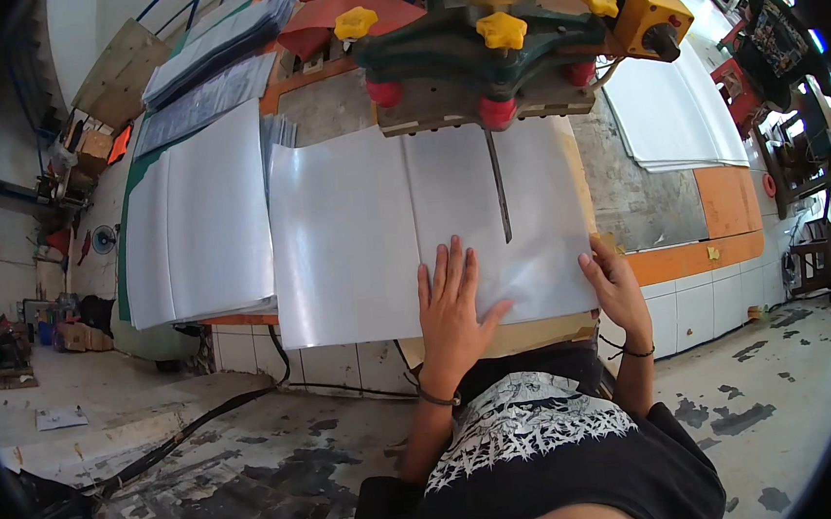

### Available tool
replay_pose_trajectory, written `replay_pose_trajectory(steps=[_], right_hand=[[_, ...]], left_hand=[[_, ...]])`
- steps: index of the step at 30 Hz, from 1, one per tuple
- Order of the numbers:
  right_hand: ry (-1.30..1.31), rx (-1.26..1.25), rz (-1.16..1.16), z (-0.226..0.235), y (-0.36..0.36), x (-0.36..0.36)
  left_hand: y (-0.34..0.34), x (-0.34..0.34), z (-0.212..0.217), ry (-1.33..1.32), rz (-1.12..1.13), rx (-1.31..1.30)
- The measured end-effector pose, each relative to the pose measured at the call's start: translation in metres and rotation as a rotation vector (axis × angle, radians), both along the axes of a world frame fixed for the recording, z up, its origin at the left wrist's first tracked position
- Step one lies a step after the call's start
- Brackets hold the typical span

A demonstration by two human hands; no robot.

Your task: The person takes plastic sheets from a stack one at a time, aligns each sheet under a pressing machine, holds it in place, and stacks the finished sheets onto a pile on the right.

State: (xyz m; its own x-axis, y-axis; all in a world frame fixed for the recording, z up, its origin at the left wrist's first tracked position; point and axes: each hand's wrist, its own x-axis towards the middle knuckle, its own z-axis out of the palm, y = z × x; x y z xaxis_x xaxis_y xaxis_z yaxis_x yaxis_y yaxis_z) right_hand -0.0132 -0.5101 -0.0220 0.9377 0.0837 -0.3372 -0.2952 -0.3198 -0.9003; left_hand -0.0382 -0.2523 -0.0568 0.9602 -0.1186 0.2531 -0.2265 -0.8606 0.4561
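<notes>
A large glossy white sheet [364, 224] lies on the workbench under a green machine head [477, 45] with yellow knobs. A thin vertical blade [499, 189] comes down from the machine onto the sheet. My left hand [452, 310] lies flat on the sheet's near edge, fingers spread, just left of the blade. My right hand [614, 281] grips the sheet's near right corner, fingers curled over its edge.
A stack of white sheets [198, 223] lies to the left, with more grey stacks [217, 90] behind. More white sheets [672, 108] rest at the right on the orange-edged bench [698, 257]. A yellow switch box [648, 17] sits on the machine. Stained concrete floor [255, 457] lies below.
</notes>
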Motion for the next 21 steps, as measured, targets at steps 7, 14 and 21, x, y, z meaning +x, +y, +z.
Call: replay_pose_trajectory(steps=[7,14,21], right_hand=[[-0.052,0.017,-0.012,-0.016,-0.009,0.004],[-0.031,0.056,-0.015,-0.011,-0.007,0.007],[0.039,0.113,0.016,-0.011,-0.012,0.010]], left_hand=[[0.014,0.002,0.005,-0.107,-0.021,-0.220],[0.024,0.001,0.003,-0.182,0.045,-0.363],[0.017,-0.007,0.009,-0.193,-0.082,-0.190]])
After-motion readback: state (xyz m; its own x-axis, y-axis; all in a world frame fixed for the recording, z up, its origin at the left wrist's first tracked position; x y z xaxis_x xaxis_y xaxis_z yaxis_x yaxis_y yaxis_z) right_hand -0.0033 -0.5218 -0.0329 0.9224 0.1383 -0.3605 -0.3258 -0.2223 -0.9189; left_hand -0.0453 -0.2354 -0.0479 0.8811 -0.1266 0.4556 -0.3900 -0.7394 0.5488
